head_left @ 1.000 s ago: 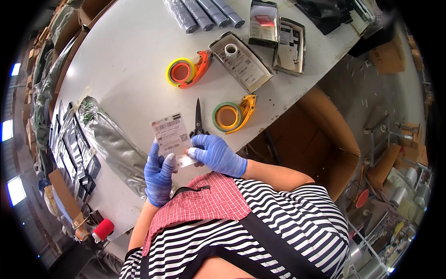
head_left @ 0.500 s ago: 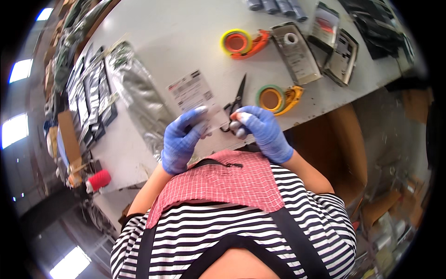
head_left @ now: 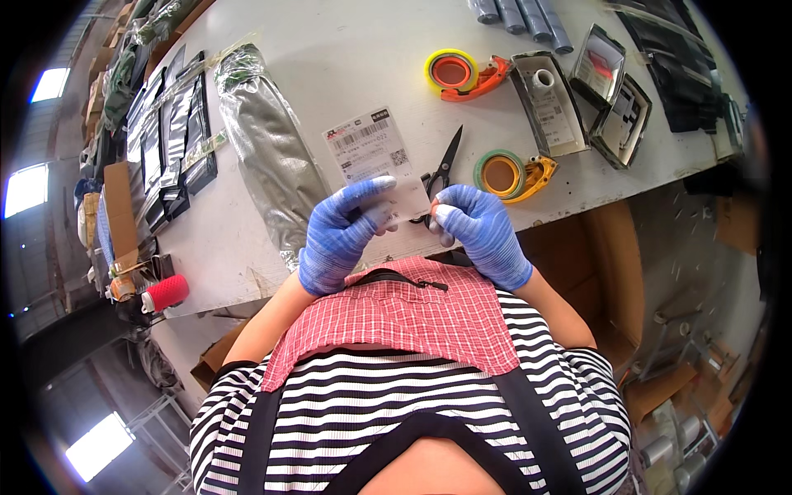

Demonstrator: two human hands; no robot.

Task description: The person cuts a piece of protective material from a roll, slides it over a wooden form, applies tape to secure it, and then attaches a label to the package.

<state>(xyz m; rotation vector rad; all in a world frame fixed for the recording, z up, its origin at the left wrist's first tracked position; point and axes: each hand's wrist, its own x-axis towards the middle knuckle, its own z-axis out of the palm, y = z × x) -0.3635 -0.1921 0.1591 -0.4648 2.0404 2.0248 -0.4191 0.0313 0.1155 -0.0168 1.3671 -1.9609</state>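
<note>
A white printed shipping label [head_left: 367, 144] lies partly over the table, its lower end between my gloved hands. My left hand [head_left: 334, 239], in a blue knit glove with pale fingertips, holds that lower end between thumb and fingers. Closed in a pinch, my right hand [head_left: 485, 238], gloved the same way, is at the label's lower right corner; a bare fingertip shows through the glove. Black scissors [head_left: 445, 169] lie just beyond the right hand, blades pointing away, the handles partly hidden. Left of the label rests a long grey bundle in clear plastic [head_left: 268, 136].
An orange tape dispenser [head_left: 466, 74] and a yellow one [head_left: 516, 177] sit right of centre. Beyond them stand open small boxes [head_left: 549, 107], grey rolls [head_left: 536, 21] and black packages [head_left: 668, 70]. Black wrapped packs [head_left: 177, 136] and a red spool [head_left: 167, 293] are at left.
The view has shifted, so the table things appear farther right. Both hands stay close together at the label with nearly the same grip.
</note>
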